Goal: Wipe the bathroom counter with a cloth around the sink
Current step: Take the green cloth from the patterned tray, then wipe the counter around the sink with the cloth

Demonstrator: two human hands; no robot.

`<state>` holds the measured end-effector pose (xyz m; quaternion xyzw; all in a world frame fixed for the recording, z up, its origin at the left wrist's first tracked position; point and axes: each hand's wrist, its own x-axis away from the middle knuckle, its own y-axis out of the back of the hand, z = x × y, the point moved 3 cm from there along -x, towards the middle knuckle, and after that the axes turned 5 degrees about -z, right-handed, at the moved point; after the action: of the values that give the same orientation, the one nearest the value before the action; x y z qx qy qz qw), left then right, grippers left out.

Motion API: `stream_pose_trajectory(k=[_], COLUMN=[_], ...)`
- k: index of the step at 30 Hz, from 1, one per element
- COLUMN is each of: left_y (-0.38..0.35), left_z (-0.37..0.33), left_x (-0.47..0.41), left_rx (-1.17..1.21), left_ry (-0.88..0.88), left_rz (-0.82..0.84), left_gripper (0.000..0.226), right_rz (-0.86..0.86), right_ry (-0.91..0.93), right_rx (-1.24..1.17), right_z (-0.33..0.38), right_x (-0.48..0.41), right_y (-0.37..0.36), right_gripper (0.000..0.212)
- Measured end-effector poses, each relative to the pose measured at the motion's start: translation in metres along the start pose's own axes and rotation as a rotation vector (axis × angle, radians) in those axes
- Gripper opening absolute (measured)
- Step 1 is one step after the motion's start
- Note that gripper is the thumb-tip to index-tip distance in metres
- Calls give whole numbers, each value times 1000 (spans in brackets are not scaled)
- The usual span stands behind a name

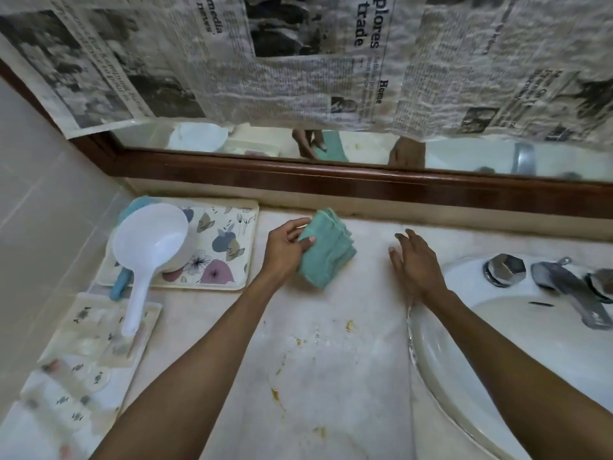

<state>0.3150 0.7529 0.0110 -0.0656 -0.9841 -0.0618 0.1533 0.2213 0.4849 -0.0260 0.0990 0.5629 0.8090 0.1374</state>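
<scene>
A folded teal cloth (pixel 328 249) lies on the pale marble counter (pixel 331 376) near the back wall. My left hand (pixel 287 249) grips the cloth's left edge, thumb on top. My right hand (pixel 414 263) rests flat on the counter to the right of the cloth, fingers spread, holding nothing. The white sink (pixel 497 343) sits at the right, its rim touching my right wrist. Yellowish smears and crumbs (pixel 298 343) dot the counter in front of the cloth.
A white plastic ladle (pixel 149 247) lies on a flower-print mat (pixel 219 247) at the left. Clear patterned trays (pixel 99 336) sit at the near left. A chrome faucet (pixel 564 287) stands behind the sink. A wood-framed mirror (pixel 331 180) covered with newspaper lines the back.
</scene>
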Motion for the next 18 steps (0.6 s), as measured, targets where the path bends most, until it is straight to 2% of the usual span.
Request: stream_pose_trajectory(k=[3,4,7,11,15,18], left_y=[2,-5,-41,-70,-49,-17], left_z=[33,40,52,75,92,89], left_x=[-14,-14,-12,-23,-25,-42], left_rx=[-732,-865,-1002,-1172,-1237,-1253], left_ry=[-136,-224,-458,-505,-578,-544], left_rz=[-101,-96,55,247,280,142], left_gripper=[55,58,65,64,65,63], right_rz=[18,23,53,83,63,49], right_ry=[-22,-25,-46,-55,-69,-72], right_rx=[21,33,70,150,154,136], right_z=[-15,-17,-25,-29,-28,-29], right_x=[3,3,1,0,1,-1], right_y=[-10,-13,-23,-35,-36,-35], right_gripper=[47,49,55,60,59,57])
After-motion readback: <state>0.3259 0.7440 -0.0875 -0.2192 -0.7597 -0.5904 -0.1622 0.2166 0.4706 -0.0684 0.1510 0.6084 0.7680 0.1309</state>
